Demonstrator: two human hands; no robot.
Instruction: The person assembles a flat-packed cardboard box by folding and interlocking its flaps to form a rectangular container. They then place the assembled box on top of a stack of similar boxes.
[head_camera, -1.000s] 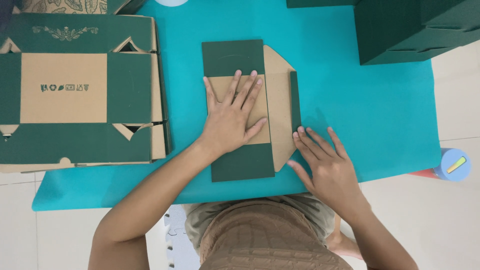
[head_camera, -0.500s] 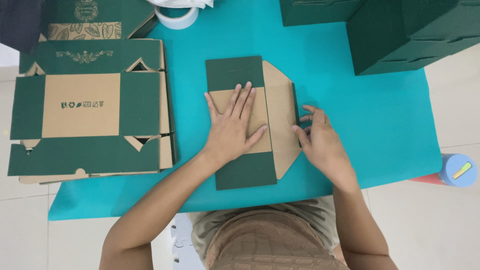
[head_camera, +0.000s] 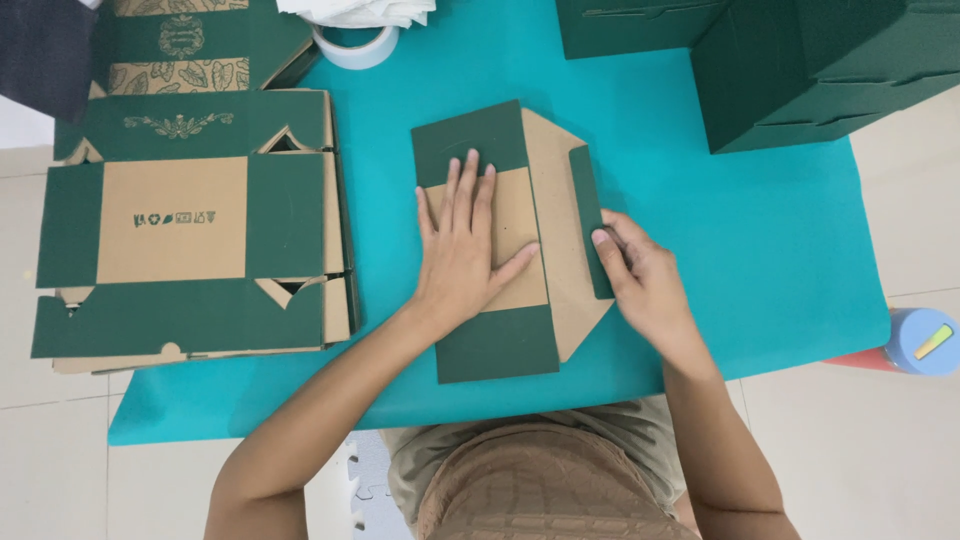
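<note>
- Head view: a flat green and brown cardboard box blank (head_camera: 500, 240) is laid near the middle of the teal mat (head_camera: 720, 250).
- The left hand (head_camera: 465, 255) is pressed flat on the blank's brown panel, fingers straight and slightly spread; nothing is gripped.
- The right hand (head_camera: 640, 275) is set at the blank's right edge, fingers bent loosely against the narrow green flap (head_camera: 590, 215); a firm pinch cannot be confirmed.
- A stack of flat blanks (head_camera: 190, 240) is seen at left, assembled green boxes (head_camera: 790, 60) far right, a tape roll (head_camera: 355, 45) at the far edge.
</note>
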